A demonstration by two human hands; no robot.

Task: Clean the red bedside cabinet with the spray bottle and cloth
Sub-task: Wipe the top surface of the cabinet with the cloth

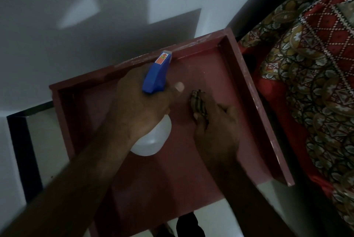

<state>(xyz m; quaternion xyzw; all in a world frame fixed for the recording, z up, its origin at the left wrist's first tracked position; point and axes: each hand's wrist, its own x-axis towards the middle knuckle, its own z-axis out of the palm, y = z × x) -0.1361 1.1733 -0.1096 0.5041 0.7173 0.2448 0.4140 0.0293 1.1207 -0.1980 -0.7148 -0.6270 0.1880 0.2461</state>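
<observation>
The left hand (139, 106) reached in from the near left on a bare forearm, its grip wrapped closed, thumb stretched to the right. The right hand (214, 121) came from the near right, palm down, fingers (206, 100) bunched and curled closed, just right of the left hand.

Dim, soft-focus view; hard wall (57, 3) shadows.

no legible txt; orange label (161, 58) on spray bottle (155, 75) unreadable
</observation>
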